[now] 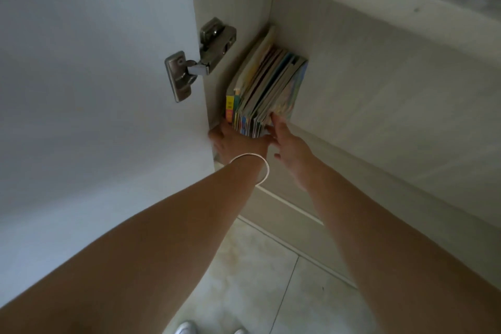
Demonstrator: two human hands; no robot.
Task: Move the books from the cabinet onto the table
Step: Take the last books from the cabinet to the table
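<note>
A white flat-panel door [89,89] stands open on a silver metal hinge [198,58]; pale glossy floor tiles [257,287] with thin grout lines lie below in soft daylight

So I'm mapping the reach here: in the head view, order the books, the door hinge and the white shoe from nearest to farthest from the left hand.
1. books: touching the left hand, just above it on the cabinet shelf.
2. door hinge: up and left, on the open door.
3. white shoe: far below, on the floor.

One stack of books [267,89], two hands, one hinge [199,58]
</note>
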